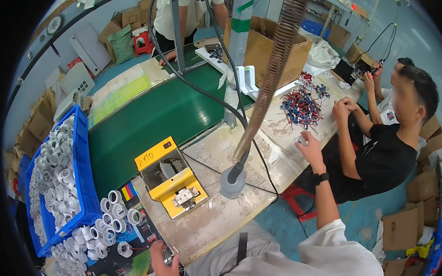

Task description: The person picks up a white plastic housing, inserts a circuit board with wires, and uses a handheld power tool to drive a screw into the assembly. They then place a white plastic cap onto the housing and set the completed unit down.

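Piece, small and whitish, sits between the thumb and fingers of the right hand, which closes on it above the worktop, near a pile of red and blue wired parts. The left hand, fingers curved and thumb apart, is at the edge of a dark printed mat; I cannot tell whether it grips anything. A ring with a reddish wire lies just left of it, and loose white rings crowd the mat beyond. More rings fill a blue bin. A yellow fixture stands between the hands, beside a green belt. At right sits a co-worker in black, hands together.
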The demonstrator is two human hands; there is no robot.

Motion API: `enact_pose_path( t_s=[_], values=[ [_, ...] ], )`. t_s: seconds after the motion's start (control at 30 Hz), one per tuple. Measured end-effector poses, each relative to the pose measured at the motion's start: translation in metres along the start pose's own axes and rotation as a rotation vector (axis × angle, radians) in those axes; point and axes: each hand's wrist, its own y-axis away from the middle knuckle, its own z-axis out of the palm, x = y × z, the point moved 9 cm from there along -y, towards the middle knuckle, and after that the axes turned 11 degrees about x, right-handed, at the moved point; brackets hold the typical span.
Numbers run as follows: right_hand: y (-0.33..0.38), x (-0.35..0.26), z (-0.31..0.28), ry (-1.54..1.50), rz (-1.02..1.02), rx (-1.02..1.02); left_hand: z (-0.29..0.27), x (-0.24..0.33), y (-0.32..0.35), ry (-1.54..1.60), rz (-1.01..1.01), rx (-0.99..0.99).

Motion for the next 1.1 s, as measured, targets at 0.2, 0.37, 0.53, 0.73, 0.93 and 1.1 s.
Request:
enact_pose_path(
  t_s=[0.2,0.37,0.53,0.73,0.93,1.1],
  values=[
    [-0.003,-0.004,0.037,-0.040,-0.118,-0.023,0.023,0.023,0.002,0.039,-0.007,-0.088],
    [-0.013,-0.012,0.005,0.041,-0.310,0.273,0.031,0.024,0.001,0.056,-0.005,-0.112],
    [-0.017,0.005,0.026,-0.029,-0.063,0.006,0.028,0.016,-0.003,0.026,0.017,-0.100],
    [0.005,0.005,0.012,-0.079,-0.056,0.185,0.026,0.007,-0.002,0.037,-0.010,-0.092],
    [0.081,0.020,-0.010,-0.113,0.063,0.452,0.012,-0.050,0.030,-0.034,-0.173,0.065],
    [0.115,0.012,0.009,-0.147,0.030,0.485,0.014,-0.052,0.044,-0.312,0.225,0.379]
  ],
)
